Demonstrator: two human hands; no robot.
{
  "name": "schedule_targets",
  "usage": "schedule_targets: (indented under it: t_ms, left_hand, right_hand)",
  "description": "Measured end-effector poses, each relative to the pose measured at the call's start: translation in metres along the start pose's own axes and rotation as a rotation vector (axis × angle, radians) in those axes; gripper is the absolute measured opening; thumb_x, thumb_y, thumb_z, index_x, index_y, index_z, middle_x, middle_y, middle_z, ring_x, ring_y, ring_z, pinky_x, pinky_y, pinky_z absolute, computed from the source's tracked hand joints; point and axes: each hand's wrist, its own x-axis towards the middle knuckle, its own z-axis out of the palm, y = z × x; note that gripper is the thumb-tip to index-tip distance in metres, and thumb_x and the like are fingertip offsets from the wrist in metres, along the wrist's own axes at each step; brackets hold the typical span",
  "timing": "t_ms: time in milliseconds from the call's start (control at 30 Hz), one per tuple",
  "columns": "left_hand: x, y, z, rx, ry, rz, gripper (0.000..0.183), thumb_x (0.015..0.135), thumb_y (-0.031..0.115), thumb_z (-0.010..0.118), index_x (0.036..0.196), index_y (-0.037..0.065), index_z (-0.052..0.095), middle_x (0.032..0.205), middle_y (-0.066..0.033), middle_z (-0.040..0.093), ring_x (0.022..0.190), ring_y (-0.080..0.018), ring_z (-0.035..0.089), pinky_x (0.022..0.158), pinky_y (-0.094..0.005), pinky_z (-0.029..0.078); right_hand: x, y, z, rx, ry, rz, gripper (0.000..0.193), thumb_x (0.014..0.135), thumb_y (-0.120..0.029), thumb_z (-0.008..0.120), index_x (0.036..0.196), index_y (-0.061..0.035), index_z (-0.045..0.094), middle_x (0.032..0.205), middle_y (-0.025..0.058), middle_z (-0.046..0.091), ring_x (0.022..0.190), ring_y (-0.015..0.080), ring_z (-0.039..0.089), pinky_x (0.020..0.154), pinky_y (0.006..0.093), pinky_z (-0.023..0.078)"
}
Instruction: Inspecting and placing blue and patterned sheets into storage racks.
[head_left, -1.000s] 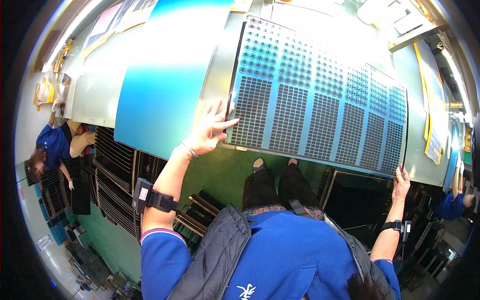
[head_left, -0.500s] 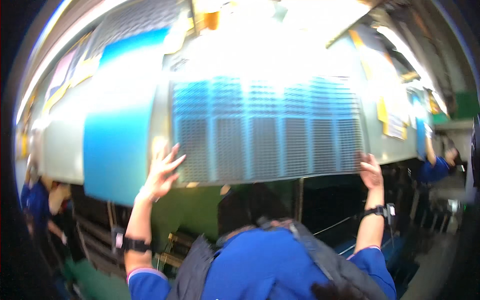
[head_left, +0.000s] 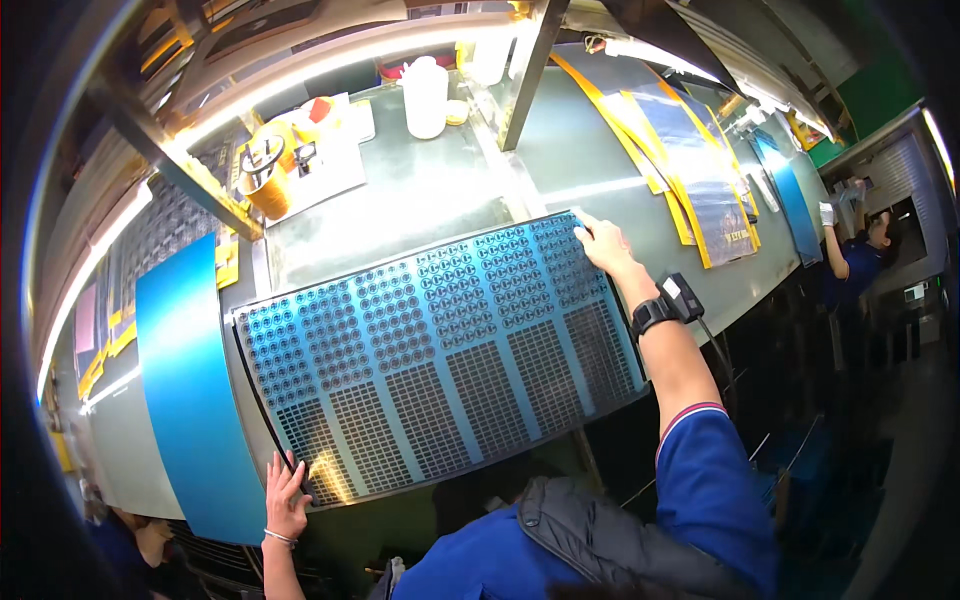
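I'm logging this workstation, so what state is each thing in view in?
Patterned panel: reaching past the bench's front edge
Left hand: fingers at the panel's near left corner
Right hand: at its far right corner, fingers bent
Plain blue sheet: on the bench, overhanging the front edge
White canister: upright
Orange container: upright
Light tube: lit

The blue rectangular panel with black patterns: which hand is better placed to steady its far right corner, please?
Probably the right hand, touching the panel there; the left hand is at its near left corner.
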Motion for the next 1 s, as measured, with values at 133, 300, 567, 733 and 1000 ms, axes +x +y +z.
schedule_targets:
  t_ms: [133,300,567,733,1000]
  left_hand:
    - [0.005,0.008,-0.008,0.026,-0.014,-0.028,0.071,0.063,-0.004,0.064,0.131,0.011,0.048,0.144,-0.0146,0.034,0.137,-0.0397,0.019,0.112,-0.0507,0.016]
    - [0.007,0.007,-0.007,0.048,-0.033,-0.04,0.075,0.061,-0.006,0.066,0.132,0.009,0.048,0.146,-0.0154,0.031,0.137,-0.0386,0.019,0.112,-0.0488,0.018]
    - [0.006,0.014,-0.006,0.047,-0.027,-0.078,0.068,0.064,-0.004,0.065,0.129,0.008,0.05,0.144,-0.0135,0.034,0.136,-0.0381,0.022,0.111,-0.0481,0.021]
    - [0.005,0.012,-0.005,0.057,-0.047,-0.074,0.075,0.062,-0.006,0.067,0.132,0.01,0.047,0.146,-0.0145,0.031,0.138,-0.0364,0.02,0.112,-0.0458,0.02]
    - [0.005,0.015,-0.005,0.055,-0.031,-0.081,0.069,0.064,-0.004,0.066,0.13,0.01,0.05,0.144,-0.0131,0.034,0.137,-0.0377,0.022,0.111,-0.0474,0.021]
  right_hand:
    - [0.004,0.006,0.004,-0.067,-0.004,0.043,0.037,0.089,-0.032,0.052,0.126,-0.0263,0.054,0.103,0.0222,0.061,0.098,0.0366,0.059,0.085,0.045,0.046]
    - [0.009,0.014,0.01,-0.048,0.061,0.009,0.037,0.087,-0.032,0.055,0.123,-0.0232,0.057,0.093,0.0198,0.064,0.092,0.0361,0.061,0.082,0.0435,0.047]
    - [0.012,0.015,0.008,0.109,0.056,0.065,0.031,0.084,-0.032,0.06,0.113,-0.0191,0.065,0.096,0.0143,0.066,0.093,0.0318,0.062,0.082,0.0399,0.048]
    - [0.015,0.024,0.011,0.164,0.07,0.034,0.034,0.082,-0.032,0.066,0.112,-0.0163,0.065,0.085,0.0138,0.068,0.076,0.0247,0.065,0.072,0.0324,0.049]
    - [0.015,0.023,0.007,0.158,-0.027,0.107,0.032,0.083,-0.034,0.063,0.111,-0.0203,0.066,0.095,0.0125,0.067,0.091,0.0294,0.063,0.082,0.0369,0.048]
